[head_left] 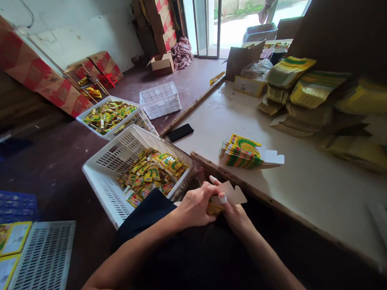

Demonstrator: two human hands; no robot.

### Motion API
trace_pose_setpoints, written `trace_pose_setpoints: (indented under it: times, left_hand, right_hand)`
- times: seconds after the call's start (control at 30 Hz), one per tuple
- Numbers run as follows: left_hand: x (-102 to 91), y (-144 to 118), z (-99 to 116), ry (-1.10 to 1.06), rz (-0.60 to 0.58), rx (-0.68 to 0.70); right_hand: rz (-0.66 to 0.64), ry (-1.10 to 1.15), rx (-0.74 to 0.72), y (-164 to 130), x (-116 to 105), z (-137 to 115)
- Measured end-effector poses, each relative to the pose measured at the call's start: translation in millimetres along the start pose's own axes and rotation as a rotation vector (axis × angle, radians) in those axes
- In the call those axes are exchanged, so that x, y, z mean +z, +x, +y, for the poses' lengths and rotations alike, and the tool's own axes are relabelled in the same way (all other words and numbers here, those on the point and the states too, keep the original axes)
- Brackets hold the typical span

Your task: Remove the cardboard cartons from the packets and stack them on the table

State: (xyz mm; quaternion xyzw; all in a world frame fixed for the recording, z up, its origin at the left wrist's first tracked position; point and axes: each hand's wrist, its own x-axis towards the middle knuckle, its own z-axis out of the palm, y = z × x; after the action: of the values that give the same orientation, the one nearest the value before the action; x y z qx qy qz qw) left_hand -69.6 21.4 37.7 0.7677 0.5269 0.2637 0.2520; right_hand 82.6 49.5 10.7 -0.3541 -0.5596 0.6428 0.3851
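Both hands meet at lower centre of the frame over a dark lap. Left hand (195, 205) and right hand (232, 212) pinch a small flat tan cardboard carton blank (230, 194), yellow print underneath. Just left of them, a white slotted plastic basket (101, 184) holds small yellow-green packets (151, 171). A second white basket of packets (110, 115) sits further up left. Right of centre, a stack of yellow-green flat cartons (241, 152) lies on the pale worn tabletop (312, 186). A black phone (180, 132) sits at the table's upper left edge.
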Motion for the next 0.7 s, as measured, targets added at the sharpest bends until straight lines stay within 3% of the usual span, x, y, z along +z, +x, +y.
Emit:
trace_pose_setpoints:
  times: [0.17,0.27,0.37,0.53,0.7]
  left_hand:
    - [-3.4,0.8,-1.6,-0.115,0.114,-0.074]
    - [-11.4,2.6,-0.5,-0.137,0.171,-0.109]
    - [-21.6,4.9,6.6,-0.212,0.159,-0.19]
    - [-31.4,6.2,15.8,-0.29,0.089,-0.312]
    - [-25.5,3.1,8.3,-0.214,0.054,-0.248]
  right_hand:
    - [-0.046,-0.265,-0.311,-2.1,2.4,-3.1]
    - [-0.079,-0.376,-0.408,-0.8,0.5,-5.0]
    - [-0.132,-0.419,-0.407,4.8,-8.7,-10.7]
    - [-0.338,-0.451,-0.337,16.5,-29.6,-29.0]
    - [-0.368,-0.493,-0.327,17.5,-23.6,-29.5]
